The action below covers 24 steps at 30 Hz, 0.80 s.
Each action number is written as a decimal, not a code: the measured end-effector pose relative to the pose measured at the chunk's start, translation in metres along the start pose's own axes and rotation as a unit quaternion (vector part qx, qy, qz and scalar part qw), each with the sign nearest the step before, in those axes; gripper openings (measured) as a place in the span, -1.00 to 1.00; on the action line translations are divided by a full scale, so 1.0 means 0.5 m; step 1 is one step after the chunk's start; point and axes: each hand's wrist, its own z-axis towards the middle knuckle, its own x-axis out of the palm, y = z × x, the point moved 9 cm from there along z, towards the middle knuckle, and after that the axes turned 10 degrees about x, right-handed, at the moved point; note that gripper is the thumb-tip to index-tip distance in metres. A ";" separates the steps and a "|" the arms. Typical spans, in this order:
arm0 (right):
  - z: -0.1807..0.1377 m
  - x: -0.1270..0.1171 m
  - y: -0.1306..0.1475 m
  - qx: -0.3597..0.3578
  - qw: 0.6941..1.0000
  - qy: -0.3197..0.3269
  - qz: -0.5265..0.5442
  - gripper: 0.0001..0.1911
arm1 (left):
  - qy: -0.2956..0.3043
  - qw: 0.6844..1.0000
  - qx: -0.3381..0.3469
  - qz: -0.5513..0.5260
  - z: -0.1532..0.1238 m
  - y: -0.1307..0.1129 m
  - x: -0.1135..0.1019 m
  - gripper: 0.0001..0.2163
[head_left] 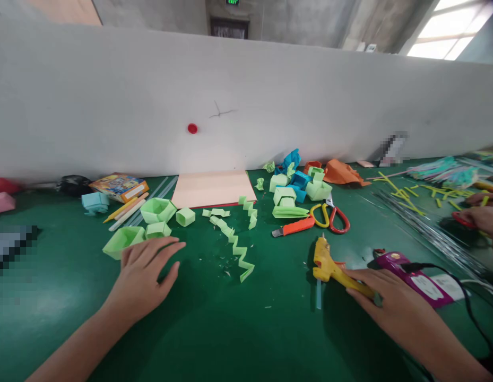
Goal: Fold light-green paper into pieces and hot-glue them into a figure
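At the lower right of the frame, the right hand has its grip curled around the handle of a yellow glue gun, which lies right of the middle with its tip pointing up. I think a gun like this works best with fingers well back on the handle, because the tip may be hot. A slow, small squeeze should make a neat dot, and the cord needs room so it does not tug. At the lower left, the left hand has its grip spread, with nothing pinched, right by some green paper boxes; I cannot tell if it touches them. The boxes look light and easy to squash, so a soft touch is best. They have flat sides and sharp folds. A smooth, clear glue stick pokes down from the gun. In the middle, a green paper strip zigzags like stairs on the shiny green worktop. Farther up are a hard orange cutter, then scissors with round handles. Behind them stands a smooth, pale wall.
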 end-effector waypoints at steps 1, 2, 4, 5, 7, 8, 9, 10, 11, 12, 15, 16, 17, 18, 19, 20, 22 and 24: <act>0.001 0.001 0.010 -0.003 1.000 0.006 0.009 -0.64 | 0.017 0.999 0.019 -0.024 0.007 -0.013 0.012 -0.71; 0.002 0.002 0.019 -0.005 1.000 0.013 0.017 -0.64 | 0.032 0.998 0.031 -0.049 0.015 -0.025 0.023 -0.70; 0.005 0.004 0.037 -0.010 0.999 0.026 0.033 -0.65 | 0.047 0.994 0.035 -0.098 0.039 -0.039 0.041 -0.69; 0.008 0.004 0.044 -0.013 0.999 0.030 0.039 -0.65 | 0.052 0.991 0.030 -0.121 0.055 -0.042 0.051 -0.69; 0.013 0.005 0.055 -0.018 0.998 0.034 0.046 -0.66 | 0.047 0.986 0.028 -0.157 0.096 -0.045 0.068 -0.69; 0.015 0.005 0.058 -0.019 0.998 0.033 0.047 -0.66 | 0.039 0.986 0.028 -0.159 0.119 -0.043 0.075 -0.69; 0.017 0.004 0.059 -0.019 0.998 0.032 0.048 -0.67 | 0.045 0.987 0.027 -0.151 0.142 -0.040 0.087 -0.67; 0.018 0.005 0.060 -0.019 0.998 0.033 0.050 -0.67 | 0.051 0.989 0.025 -0.135 0.164 -0.036 0.099 -0.66; 0.019 0.005 0.060 -0.018 0.998 0.033 0.052 -0.66 | 0.066 0.990 0.019 -0.121 0.183 -0.032 0.114 -0.64; 0.019 0.005 0.059 -0.015 0.998 0.031 0.054 -0.67 | 0.087 0.989 0.011 -0.117 0.197 -0.028 0.129 -0.66; 0.019 0.007 0.052 -0.001 0.998 0.025 0.058 -0.66 | 0.112 0.986 0.003 -0.123 0.215 -0.028 0.147 -0.73; 0.020 0.008 0.050 0.003 0.998 0.025 0.058 -0.65 | 0.114 0.986 -0.001 -0.123 0.213 -0.030 0.144 -0.74; 0.021 0.009 0.048 0.008 0.998 0.025 0.058 -0.63 | 0.116 0.986 -0.006 -0.122 0.208 -0.031 0.139 -0.75; 0.023 0.011 0.047 0.011 0.998 0.027 0.055 -0.61 | 0.117 0.986 -0.013 -0.120 0.201 -0.033 0.131 -0.74; 0.026 0.012 0.047 0.013 0.998 0.029 0.050 -0.57 | 0.118 0.986 -0.020 -0.118 0.192 -0.033 0.121 -0.73; 0.029 0.013 0.049 0.014 0.999 0.031 0.041 -0.53 | 0.120 0.986 -0.027 -0.116 0.183 -0.033 0.112 -0.71; 0.036 0.013 0.057 0.009 0.999 0.035 0.015 -0.46 | 0.124 0.986 -0.046 -0.104 0.164 -0.027 0.092 -0.69; 0.043 0.013 0.072 -0.005 0.999 0.038 -0.013 -0.42 | 0.117 0.987 -0.074 -0.076 0.147 -0.008 0.068 -0.69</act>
